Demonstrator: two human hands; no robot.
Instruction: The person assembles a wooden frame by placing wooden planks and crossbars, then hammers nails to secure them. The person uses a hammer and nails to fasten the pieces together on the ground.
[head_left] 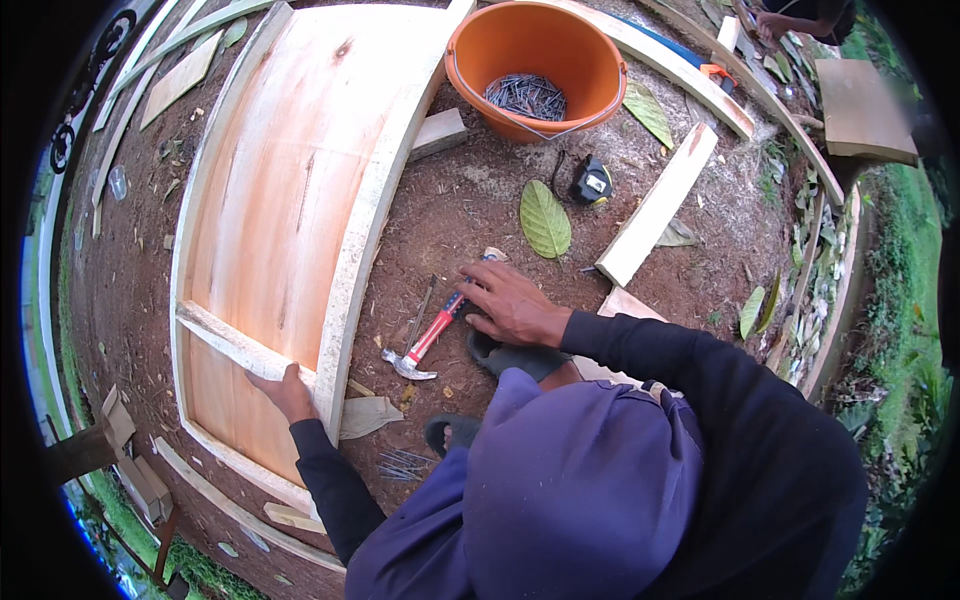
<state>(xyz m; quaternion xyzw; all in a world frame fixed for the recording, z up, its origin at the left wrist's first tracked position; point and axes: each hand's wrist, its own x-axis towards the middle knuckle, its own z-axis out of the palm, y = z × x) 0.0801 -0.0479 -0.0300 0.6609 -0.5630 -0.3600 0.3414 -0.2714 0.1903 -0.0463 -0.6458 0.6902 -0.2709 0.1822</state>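
Note:
A claw hammer [432, 337] with a red and blue handle lies on the soil, its metal head toward me. My right hand [515, 308] is over the handle's far part, fingers and thumb around it; the palm side is hidden. At the left, a long wooden panel [290, 150] has raised battens along its edges. My left hand [285, 393] grips a short wooden crosspiece [235, 338] near the panel's close end, beside the right batten. Loose nails [403, 464] lie on the ground near my sandalled foot.
An orange bucket [590, 85] holding many nails [525, 97] stands at the back. A black tape measure [591, 181], a green leaf [544, 219] and a wood offcut [660, 205] lie before it. Long boards run along the right. Another person's hand [772, 25] shows at the top right.

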